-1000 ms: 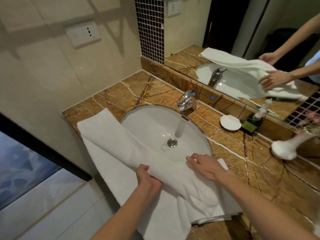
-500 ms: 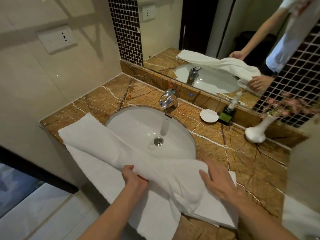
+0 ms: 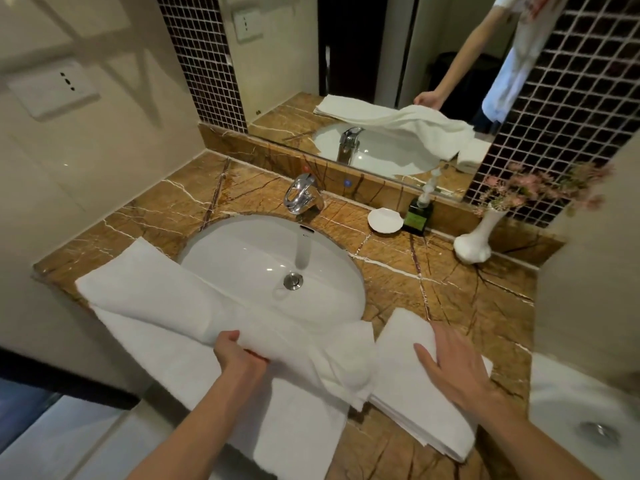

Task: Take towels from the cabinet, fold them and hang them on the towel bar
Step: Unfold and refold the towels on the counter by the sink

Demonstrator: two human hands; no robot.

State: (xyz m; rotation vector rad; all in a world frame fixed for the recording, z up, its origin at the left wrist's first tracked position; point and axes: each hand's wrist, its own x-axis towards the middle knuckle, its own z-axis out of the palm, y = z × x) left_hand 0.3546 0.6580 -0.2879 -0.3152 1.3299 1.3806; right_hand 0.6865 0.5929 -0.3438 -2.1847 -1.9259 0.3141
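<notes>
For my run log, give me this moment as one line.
step: folding | left hand: grips towel over sink front | right hand: flat on folded layers

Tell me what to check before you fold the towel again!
1. Left hand has a grip on the towel: ok, its fingers curl round the folded edge.
2. Right hand holds the other end down: ok, it rests flat on it.
3. Towel is smooth: not ok, it is bunched up between the hands.
4. Towel is all on the counter: not ok, one layer hangs over the front edge.
5. Soap bottle and vase are out of the way: ok, both stand at the back.
6. Sink is dry under the towel: cannot tell.
</notes>
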